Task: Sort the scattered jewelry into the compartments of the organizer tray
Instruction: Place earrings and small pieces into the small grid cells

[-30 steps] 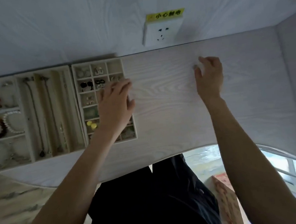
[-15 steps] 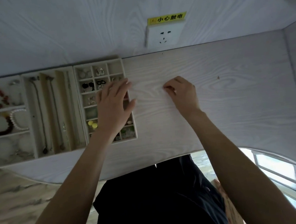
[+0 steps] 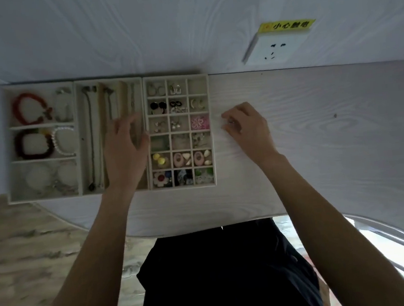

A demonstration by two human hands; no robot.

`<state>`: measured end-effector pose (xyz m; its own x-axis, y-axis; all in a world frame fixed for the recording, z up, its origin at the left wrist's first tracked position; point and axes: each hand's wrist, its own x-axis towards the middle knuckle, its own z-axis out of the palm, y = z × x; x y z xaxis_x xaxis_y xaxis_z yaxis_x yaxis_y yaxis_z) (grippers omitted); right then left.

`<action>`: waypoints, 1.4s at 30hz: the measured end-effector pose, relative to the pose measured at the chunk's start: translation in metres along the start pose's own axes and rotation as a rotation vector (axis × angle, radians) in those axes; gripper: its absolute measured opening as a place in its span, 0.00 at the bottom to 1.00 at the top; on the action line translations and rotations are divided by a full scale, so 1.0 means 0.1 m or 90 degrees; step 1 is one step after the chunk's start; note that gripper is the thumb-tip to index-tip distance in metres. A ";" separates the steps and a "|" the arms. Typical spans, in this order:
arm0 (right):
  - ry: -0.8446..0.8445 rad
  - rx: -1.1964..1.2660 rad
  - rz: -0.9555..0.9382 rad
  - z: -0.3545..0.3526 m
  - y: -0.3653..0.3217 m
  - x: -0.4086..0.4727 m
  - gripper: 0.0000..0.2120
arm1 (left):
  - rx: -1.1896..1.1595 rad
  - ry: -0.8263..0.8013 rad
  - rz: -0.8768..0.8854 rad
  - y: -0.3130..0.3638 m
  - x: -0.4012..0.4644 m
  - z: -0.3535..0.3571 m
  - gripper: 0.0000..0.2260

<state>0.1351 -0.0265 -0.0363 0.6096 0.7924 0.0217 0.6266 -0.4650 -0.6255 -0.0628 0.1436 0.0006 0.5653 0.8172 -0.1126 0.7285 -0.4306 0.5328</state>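
Observation:
Three beige organizer trays stand side by side at the back left of the table. The earring tray [image 3: 211, 127] has many small compartments holding earrings and studs. The necklace tray [image 3: 79, 140] holds chains in long slots. The bracelet tray [image 3: 8, 146] holds red, dark and pearl bracelets. My left hand [image 3: 126, 147] lies flat with straight fingers on the necklace tray's right part, its thumb at the earring tray's left wall. My right hand [image 3: 245, 126] sits on the table just right of the earring tray, fingers curled, pinching a small shiny piece [image 3: 230, 123] that I cannot identify.
A white wall socket [image 3: 276, 50] with a yellow warning label is on the wall behind the table. The pale wood table [image 3: 330, 140] stretches to the right, with a small dark speck [image 3: 335, 115] on it. The table's front edge curves near my lap.
My right hand came from the far right of the table towards the earring tray with fingers curled. My left hand shifted left from the earring tray onto the necklace tray.

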 end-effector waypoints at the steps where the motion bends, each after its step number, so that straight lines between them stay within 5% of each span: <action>1: 0.015 -0.002 0.000 0.02 -0.01 0.03 0.06 | -0.002 -0.013 -0.002 -0.02 0.01 0.01 0.16; 16: 0.074 -0.159 0.009 0.04 -0.14 0.04 0.08 | -0.027 -0.029 0.007 -0.06 0.12 0.07 0.14; 25: 0.033 0.120 0.023 -0.08 -0.55 0.63 0.07 | -0.050 -0.025 0.004 -0.04 0.13 0.04 0.16; 34: -0.016 -0.109 0.073 0.15 -0.51 0.95 0.08 | -0.061 -0.020 0.035 -0.10 0.15 0.06 0.16; 42: -0.009 -0.329 -0.098 0.04 -0.57 0.97 0.08 | -0.064 -0.022 0.048 -0.12 0.15 0.05 0.16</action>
<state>0.1560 0.0787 -0.0017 0.4876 0.8702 0.0708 0.8675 -0.4739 -0.1511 -0.0612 0.1587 -0.0121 0.6309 0.7698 -0.0970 0.6420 -0.4478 0.6223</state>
